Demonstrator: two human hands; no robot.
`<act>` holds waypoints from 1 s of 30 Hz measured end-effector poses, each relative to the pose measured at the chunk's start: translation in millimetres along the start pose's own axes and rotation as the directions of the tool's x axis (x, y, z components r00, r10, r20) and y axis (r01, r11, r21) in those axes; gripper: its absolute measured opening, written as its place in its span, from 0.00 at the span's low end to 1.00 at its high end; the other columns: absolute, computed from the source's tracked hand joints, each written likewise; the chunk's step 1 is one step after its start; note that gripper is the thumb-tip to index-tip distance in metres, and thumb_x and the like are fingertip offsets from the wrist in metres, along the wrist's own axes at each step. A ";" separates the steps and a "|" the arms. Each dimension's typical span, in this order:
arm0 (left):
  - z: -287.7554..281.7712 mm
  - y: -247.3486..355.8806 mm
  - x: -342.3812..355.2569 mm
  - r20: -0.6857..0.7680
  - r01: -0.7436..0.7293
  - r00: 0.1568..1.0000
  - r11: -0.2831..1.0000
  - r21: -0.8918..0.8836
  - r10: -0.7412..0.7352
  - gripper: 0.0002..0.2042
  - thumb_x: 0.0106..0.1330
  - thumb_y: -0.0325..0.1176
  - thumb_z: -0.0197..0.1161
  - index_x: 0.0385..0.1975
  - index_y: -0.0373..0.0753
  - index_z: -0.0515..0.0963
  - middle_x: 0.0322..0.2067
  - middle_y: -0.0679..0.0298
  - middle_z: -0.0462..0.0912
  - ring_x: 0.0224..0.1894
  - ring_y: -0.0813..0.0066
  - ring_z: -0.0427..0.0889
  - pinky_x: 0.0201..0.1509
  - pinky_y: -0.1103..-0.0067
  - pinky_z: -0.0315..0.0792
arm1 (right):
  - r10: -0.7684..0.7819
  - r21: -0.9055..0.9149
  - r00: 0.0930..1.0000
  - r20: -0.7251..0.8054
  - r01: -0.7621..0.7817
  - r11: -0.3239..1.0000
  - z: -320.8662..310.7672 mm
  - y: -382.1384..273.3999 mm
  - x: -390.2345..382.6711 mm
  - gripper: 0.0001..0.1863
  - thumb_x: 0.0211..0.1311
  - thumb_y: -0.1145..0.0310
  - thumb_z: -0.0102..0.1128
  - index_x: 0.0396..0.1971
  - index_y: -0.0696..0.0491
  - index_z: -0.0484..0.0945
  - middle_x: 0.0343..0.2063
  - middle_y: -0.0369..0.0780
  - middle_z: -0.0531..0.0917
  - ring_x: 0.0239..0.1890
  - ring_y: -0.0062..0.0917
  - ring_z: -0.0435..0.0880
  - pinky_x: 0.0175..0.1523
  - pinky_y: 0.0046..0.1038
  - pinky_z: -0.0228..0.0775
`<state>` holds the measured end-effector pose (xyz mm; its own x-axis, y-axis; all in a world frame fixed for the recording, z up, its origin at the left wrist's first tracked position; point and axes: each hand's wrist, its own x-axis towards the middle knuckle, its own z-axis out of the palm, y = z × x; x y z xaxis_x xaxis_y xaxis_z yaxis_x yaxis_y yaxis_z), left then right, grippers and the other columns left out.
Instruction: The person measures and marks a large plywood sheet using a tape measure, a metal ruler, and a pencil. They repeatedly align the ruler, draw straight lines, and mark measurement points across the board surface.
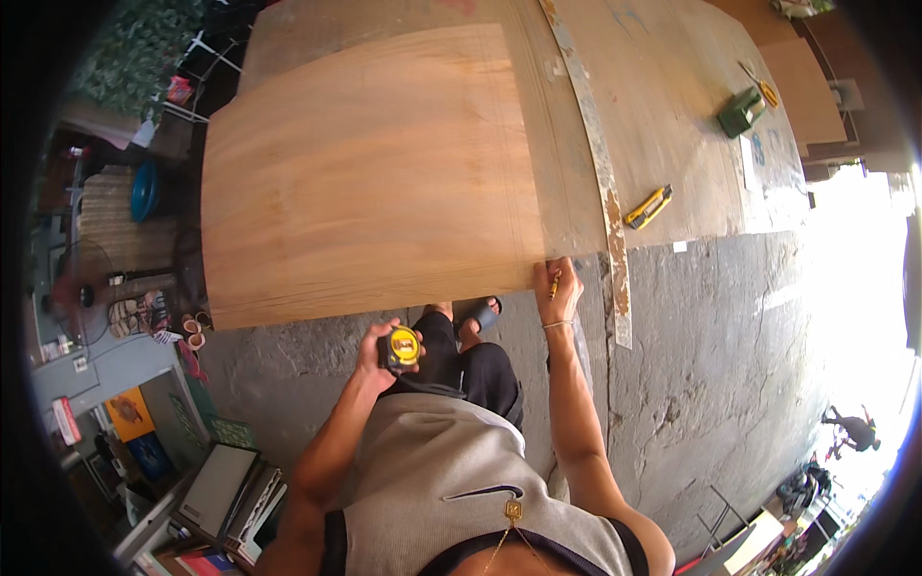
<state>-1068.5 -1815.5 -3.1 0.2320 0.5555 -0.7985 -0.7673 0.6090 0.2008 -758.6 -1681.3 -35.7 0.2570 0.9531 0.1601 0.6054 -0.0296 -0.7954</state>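
Note:
My left hand (371, 351) is closed round a yellow and black tape measure (403, 344), held in front of my body just short of the plywood's near edge. No drawn-out blade shows. At the near right corner of the thin plywood sheet (375, 173), my right hand (565, 300) is closed on a short yellow and dark pencil (554, 282). Its fingertips touch or hover by the sheet's edge; I cannot tell which. The sheet lies flat on a larger wooden work surface (663, 106), overhanging its near side.
A long, worn metal straightedge (591, 125) lies right of the sheet, its end jutting past the work surface. Further right are a yellow utility knife (649, 206), a green box (740, 112) and orange-handled scissors (766, 91). Below is cracked concrete floor (711, 336); shoes (193, 332) sit left.

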 end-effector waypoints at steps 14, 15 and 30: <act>-100.2 151.2 -94.9 -0.290 -0.412 0.874 0.911 -0.015 0.391 0.26 0.60 0.57 0.53 0.40 0.37 0.75 0.36 0.57 0.82 0.33 0.60 0.83 0.20 0.69 0.79 | 0.308 0.455 0.839 0.449 -0.511 0.729 29.3 -101.2 -260.8 0.20 0.48 0.76 0.75 0.16 0.53 0.66 0.18 0.35 0.76 0.24 0.18 0.74 0.29 0.24 0.68; -114.7 174.0 -99.8 -0.302 -0.414 0.863 0.910 0.038 0.405 0.26 0.60 0.57 0.54 0.40 0.38 0.75 0.36 0.57 0.82 0.33 0.59 0.83 0.20 0.68 0.79 | 0.319 0.440 0.830 0.458 -0.523 0.730 20.5 -124.1 -255.8 0.19 0.47 0.75 0.76 0.17 0.52 0.67 0.18 0.36 0.77 0.24 0.19 0.76 0.29 0.25 0.69; -184.2 382.3 -80.1 -0.350 -0.219 0.849 0.866 0.450 0.397 0.23 0.57 0.57 0.58 0.36 0.41 0.75 0.32 0.59 0.84 0.27 0.63 0.84 0.19 0.70 0.78 | 0.088 -0.207 0.996 0.024 -0.081 0.975 93.7 -99.3 -6.1 0.17 0.48 0.61 0.73 0.25 0.55 0.73 0.22 0.42 0.80 0.26 0.37 0.79 0.34 0.35 0.70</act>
<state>-1490.5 -1731.4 33.0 -0.3164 0.5150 -0.7966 -0.4458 0.6605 0.6041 -890.9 -1655.9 -12.4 0.2907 0.9539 0.0752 0.7257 -0.1685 -0.6671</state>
